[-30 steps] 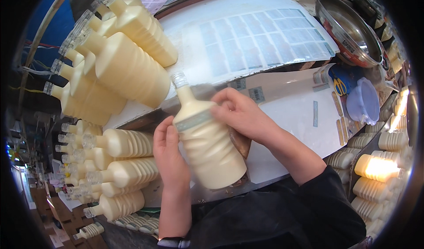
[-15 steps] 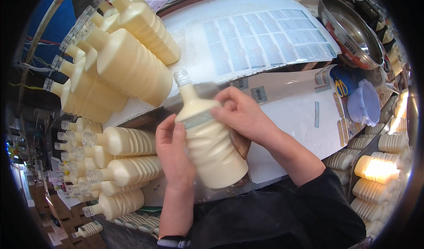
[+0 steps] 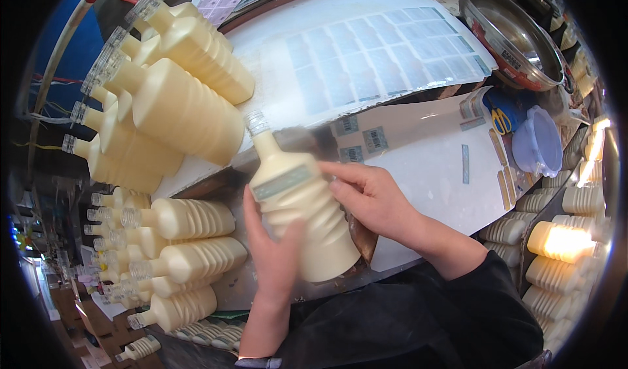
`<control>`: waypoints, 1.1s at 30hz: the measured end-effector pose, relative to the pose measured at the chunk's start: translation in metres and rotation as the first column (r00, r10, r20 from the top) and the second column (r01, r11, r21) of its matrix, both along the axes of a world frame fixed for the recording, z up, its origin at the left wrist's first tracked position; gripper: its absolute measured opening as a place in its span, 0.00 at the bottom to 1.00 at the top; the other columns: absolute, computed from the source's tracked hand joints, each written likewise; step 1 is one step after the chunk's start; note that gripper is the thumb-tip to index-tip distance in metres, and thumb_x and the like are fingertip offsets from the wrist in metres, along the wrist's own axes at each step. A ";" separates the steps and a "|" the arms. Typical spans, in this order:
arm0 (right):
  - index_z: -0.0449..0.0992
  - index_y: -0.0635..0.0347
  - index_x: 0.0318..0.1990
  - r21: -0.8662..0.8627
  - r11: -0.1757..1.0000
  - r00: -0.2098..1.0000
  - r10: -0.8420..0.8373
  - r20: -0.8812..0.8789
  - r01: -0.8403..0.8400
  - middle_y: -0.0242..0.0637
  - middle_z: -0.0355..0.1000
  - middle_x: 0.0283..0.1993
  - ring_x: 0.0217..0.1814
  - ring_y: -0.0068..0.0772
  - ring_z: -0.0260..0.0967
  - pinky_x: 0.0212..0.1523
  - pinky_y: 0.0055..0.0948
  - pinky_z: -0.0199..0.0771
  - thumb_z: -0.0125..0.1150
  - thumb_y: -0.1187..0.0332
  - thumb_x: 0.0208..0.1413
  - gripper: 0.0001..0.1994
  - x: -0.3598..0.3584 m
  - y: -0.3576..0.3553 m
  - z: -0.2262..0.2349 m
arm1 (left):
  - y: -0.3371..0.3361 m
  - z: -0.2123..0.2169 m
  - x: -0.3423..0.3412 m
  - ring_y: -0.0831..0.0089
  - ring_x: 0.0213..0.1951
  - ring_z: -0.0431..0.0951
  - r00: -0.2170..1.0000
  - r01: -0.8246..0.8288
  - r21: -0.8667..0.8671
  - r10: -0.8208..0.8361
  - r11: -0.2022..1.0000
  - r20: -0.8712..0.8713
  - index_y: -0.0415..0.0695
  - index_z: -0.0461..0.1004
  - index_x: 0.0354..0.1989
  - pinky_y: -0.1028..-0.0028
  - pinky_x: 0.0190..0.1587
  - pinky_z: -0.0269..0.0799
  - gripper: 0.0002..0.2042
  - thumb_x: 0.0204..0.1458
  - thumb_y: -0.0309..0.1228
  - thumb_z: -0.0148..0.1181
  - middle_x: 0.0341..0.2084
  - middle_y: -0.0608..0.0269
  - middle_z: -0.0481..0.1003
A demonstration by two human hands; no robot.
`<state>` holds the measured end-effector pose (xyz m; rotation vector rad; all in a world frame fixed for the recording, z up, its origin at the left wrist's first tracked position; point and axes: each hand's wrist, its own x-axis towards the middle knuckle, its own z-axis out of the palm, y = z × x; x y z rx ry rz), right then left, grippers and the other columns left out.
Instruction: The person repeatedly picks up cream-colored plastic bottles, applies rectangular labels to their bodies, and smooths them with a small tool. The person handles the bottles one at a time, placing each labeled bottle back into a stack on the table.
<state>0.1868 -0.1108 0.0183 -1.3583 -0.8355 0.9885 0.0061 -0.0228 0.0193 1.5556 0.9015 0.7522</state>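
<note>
A cream plastic bottle (image 3: 307,228) with a clear threaded neck tilts between my hands, its neck pointing up and left. Across its shoulder lies a grey-green label strip (image 3: 285,183), flat against the surface. My left hand (image 3: 275,258) is wrapped on the bottle's left side, fingers along the edge and a motion-blurred thumb over the ribbed front. On the opposite side, my right hand (image 3: 376,199) grips the upper right edge, with its thumb near the shoulder and index finger above. Parts of the fingers behind the bottle are hidden.
Cream bottles (image 3: 186,110) stand at the upper left, and more bottles (image 3: 196,254) lie stacked below. A label sheet (image 3: 386,55) covers the raised white board. Loose labels (image 3: 375,139), yellow-handled scissors (image 3: 501,121), a lilac tub (image 3: 538,143) and a metal pan (image 3: 513,38) are rightward.
My left thumb has moved from the label's left end down onto the ribbed front. My right fingers have shifted off the label to the bottle's edge. The bottle has moved slightly left.
</note>
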 end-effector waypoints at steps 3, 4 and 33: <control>0.72 0.65 0.66 0.008 1.000 0.996 0.002 0.092 -0.002 0.39 0.77 0.55 0.54 0.20 0.73 0.55 0.25 0.74 0.48 0.75 0.68 0.20 0.000 -0.001 -0.005 | -0.001 0.006 0.005 0.63 0.67 0.65 0.997 0.005 -0.127 0.005 0.992 0.078 0.33 0.47 0.76 0.66 0.69 0.61 0.43 0.52 0.23 0.61 0.68 0.48 0.61; 0.71 0.65 0.66 0.004 1.000 0.996 0.005 0.087 -0.005 0.40 0.77 0.54 0.53 0.21 0.73 0.55 0.25 0.74 0.48 0.75 0.67 0.21 -0.001 -0.001 -0.002 | -0.001 0.006 0.006 0.63 0.66 0.66 0.993 0.014 -0.163 0.006 0.986 0.122 0.33 0.47 0.76 0.66 0.68 0.62 0.42 0.52 0.22 0.60 0.68 0.48 0.62; 0.71 0.65 0.45 -0.143 0.989 0.994 -0.033 0.106 0.048 0.34 0.73 0.27 0.29 0.24 0.70 0.33 0.29 0.72 0.69 0.58 0.59 0.20 0.013 0.042 0.018 | 0.027 -0.008 0.016 0.74 0.48 0.78 0.911 -0.187 -0.308 0.282 0.933 0.301 0.40 0.69 0.56 0.72 0.52 0.77 0.11 0.72 0.33 0.48 0.47 0.59 0.75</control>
